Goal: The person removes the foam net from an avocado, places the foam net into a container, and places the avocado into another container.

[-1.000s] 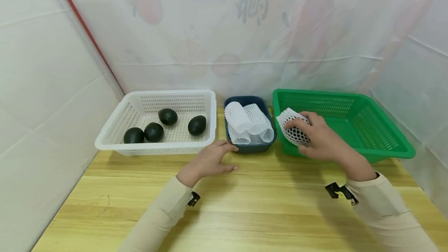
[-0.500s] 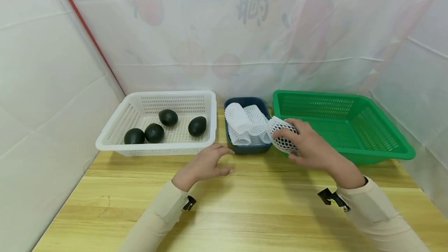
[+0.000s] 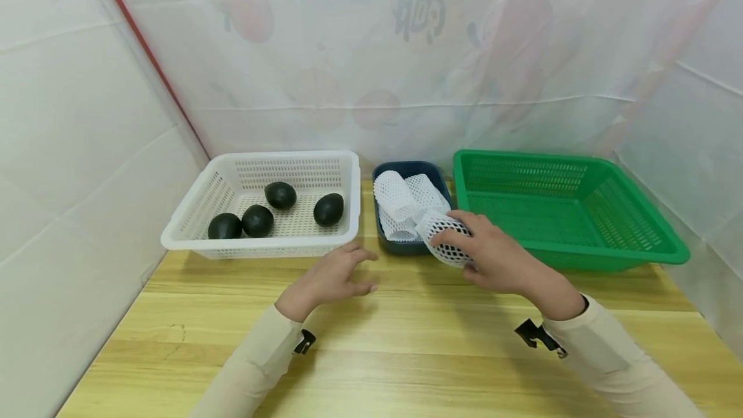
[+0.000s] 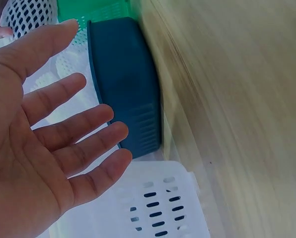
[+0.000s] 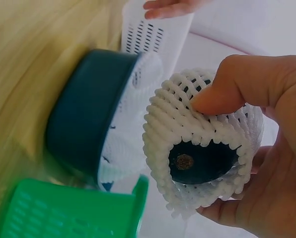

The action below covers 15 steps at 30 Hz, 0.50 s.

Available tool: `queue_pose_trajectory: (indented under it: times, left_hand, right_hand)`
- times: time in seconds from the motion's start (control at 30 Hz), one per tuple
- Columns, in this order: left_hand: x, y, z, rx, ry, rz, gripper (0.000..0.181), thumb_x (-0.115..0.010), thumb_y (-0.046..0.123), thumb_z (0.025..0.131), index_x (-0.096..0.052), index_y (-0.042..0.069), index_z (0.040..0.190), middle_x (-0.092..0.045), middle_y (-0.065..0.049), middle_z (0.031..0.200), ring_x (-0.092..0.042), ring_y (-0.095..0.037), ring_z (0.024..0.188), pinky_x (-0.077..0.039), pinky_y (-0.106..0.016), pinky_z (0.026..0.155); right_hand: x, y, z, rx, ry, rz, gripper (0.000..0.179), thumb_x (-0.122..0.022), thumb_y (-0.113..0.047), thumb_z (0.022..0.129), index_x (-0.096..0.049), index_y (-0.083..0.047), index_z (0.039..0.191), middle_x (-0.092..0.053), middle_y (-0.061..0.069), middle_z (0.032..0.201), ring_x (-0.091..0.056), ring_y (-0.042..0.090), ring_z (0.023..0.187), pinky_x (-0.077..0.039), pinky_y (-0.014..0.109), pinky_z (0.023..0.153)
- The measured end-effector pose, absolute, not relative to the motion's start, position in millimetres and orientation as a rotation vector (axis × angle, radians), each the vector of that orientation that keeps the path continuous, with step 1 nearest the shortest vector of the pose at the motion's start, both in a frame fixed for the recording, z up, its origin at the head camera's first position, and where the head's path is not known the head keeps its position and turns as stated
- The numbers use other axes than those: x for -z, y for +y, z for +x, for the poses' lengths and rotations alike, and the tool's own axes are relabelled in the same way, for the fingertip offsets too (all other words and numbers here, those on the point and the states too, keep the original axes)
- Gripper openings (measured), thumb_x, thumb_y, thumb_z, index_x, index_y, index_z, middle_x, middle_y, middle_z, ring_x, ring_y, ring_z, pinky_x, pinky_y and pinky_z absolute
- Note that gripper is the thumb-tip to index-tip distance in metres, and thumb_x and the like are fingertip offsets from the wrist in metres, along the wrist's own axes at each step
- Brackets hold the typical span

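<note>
My right hand (image 3: 499, 253) grips an avocado (image 5: 200, 161) wrapped in a white foam net sleeve (image 3: 444, 237), over the front right corner of the dark blue bin (image 3: 409, 248). In the right wrist view the avocado's stem end shows through the sleeve's opening. Several loose foam net sleeves (image 3: 396, 197) lie in that bin. My left hand (image 3: 327, 279) holds nothing; its fingers are spread above the table, in front of the gap between the blue bin and the white basket (image 3: 261, 251). Several bare dark avocados (image 3: 329, 209) lie in the white basket.
A green basket (image 3: 580, 224) stands right of the blue bin. All three containers are lined up on the wooden table (image 3: 371, 353), against a white printed sheet (image 3: 325, 50) at the back. More white sheeting hangs at both sides.
My right hand has carried the sleeved avocado leftward, from the green basket's near left corner to the blue bin's front. My left hand has drawn back slightly left and toward me.
</note>
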<state>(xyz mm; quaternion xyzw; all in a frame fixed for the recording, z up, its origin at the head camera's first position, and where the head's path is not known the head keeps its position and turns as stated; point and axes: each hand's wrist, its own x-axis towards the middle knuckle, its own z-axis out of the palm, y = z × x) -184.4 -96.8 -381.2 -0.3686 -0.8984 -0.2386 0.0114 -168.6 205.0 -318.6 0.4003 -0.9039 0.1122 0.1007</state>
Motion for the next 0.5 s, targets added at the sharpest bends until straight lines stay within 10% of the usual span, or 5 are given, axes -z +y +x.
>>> queue_pose_trajectory:
  times: [0.5]
  left_hand:
    - [386.4,-118.2,-181.8,0.713,-2.844,-1.099,0.050,-0.074,0.030,0.079,-0.060,0.003,0.119,-0.058,-0.009,0.114,-0.053,-0.025,0.105,-0.043,-0.039,0.089]
  right_hand:
    - [345.8,186.5,-173.0,-0.302,-2.639,1.312,0.064,-0.071,0.009,0.062,-0.056,-0.021,0.116,-0.040,0.026,0.131,-0.044,0.046,0.110,-0.046,0.055,0.075]
